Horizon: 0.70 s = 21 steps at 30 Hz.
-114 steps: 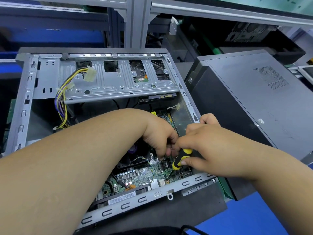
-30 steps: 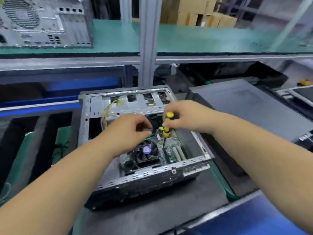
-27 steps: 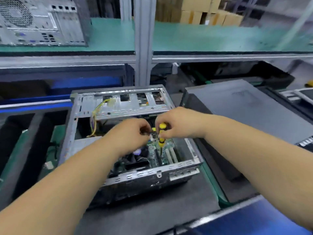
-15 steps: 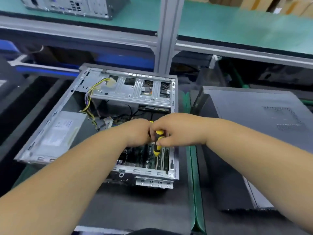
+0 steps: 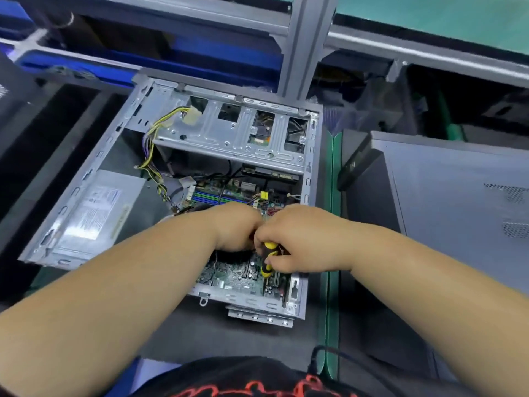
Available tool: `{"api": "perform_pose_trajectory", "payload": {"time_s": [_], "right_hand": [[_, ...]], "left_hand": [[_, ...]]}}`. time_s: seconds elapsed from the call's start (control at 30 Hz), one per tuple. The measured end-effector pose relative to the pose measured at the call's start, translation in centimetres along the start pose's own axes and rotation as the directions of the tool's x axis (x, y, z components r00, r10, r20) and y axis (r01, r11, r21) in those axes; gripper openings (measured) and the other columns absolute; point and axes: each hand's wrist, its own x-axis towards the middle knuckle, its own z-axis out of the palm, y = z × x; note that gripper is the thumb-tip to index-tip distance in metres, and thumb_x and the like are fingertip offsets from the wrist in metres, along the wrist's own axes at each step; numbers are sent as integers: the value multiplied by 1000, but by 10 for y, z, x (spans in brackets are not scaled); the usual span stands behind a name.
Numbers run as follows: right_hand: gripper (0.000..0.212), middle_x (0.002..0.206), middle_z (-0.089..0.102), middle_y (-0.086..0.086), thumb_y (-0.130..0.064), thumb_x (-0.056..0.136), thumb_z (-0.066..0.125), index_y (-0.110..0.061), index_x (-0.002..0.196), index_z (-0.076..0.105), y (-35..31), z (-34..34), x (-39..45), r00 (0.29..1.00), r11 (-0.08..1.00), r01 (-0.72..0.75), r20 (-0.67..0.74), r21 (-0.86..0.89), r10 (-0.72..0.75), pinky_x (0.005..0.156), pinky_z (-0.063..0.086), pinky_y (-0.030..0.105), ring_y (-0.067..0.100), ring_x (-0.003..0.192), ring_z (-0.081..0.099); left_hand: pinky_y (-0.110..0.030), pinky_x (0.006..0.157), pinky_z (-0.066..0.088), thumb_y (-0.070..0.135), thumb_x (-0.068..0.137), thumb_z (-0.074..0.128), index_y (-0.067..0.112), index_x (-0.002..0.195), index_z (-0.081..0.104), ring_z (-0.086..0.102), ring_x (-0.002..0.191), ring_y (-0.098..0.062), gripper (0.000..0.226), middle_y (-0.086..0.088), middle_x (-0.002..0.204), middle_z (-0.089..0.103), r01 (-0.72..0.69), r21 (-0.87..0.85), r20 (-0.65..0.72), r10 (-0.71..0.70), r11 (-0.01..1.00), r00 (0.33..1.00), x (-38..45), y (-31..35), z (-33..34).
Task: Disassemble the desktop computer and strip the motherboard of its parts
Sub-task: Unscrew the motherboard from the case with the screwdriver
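Head view. Desktop computer case (image 5: 94,179): grey metal, side panel off, lying open on a dark mat at the centre of the bench. Motherboard (image 5: 232,277): green, seated in the case floor at its near right, partly covered by both hands. Power supply (image 5: 94,207): silver box with a white label, in the case's left part. Drive cage (image 5: 229,138): perforated metal bracket across the far end of the case, with a yellow and black wire bundle (image 5: 151,156) running down its left side. Right hand (image 5: 303,239): over the motherboard, fingers curled round a screwdriver (image 5: 267,259) with a yellow and black handle, the handle pointing down toward the board; its tip is hidden. Left hand (image 5: 234,227): touching the right hand at the knuckles, fingers curled downward; what they hold, if anything, cannot be told. Second computer case (image 5: 446,202): grey, closed, lying just right of the open one beyond a green strip (image 5: 332,253). Shelf post (image 5: 300,44): grey, upright, at the far side.
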Motion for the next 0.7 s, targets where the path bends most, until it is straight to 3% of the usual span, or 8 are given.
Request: {"api": "perform_pose_trajectory", "payload": {"time_s": [0.1,0.2,0.3,0.6,0.7], "right_hand": [[17,87,60,-11,-37,88,58,-30,102,64,2,3,1,1000,998,19,-2,-59,-19,87,35,29,17,87,57],[21,84,56,-12,-39,88,58,-30,106,65,3,5,1,999,998,21,28,-63,-19,96,34,33,17,89,56],[22,92,64,-10,-41,88,57,-32,106,65,3,5,2,999,997,25,42,-78,-22,98,33,33,16,92,57],[21,95,65,-10,-42,88,56,-32,106,64,1,4,5,997,995,20,80,-99,-12,97,33,34,16,95,57],[23,98,65,-9,-43,90,56,-31,108,62,1,5,4,995,992,27,101,-122,-15,98,33,35,18,99,56]], "left_hand": [[-26,64,40,27,79,62,29,61,43,52,69,-20,27,8,66,54,-35,85,13,34,996,999,5,-3,6],[-33,80,47,28,79,61,30,71,50,56,81,-22,14,6,78,62,-69,70,20,67,995,998,7,-6,8],[-36,90,43,28,80,59,29,79,58,57,87,-23,1,5,84,64,-93,70,26,91,993,996,7,-8,9],[-36,92,38,28,83,55,29,69,48,53,82,-24,16,5,77,61,-103,76,27,101,992,995,4,-3,8],[-34,90,34,31,85,54,27,73,55,48,83,-24,12,5,79,63,-93,32,41,91,995,995,4,-5,10]]}}
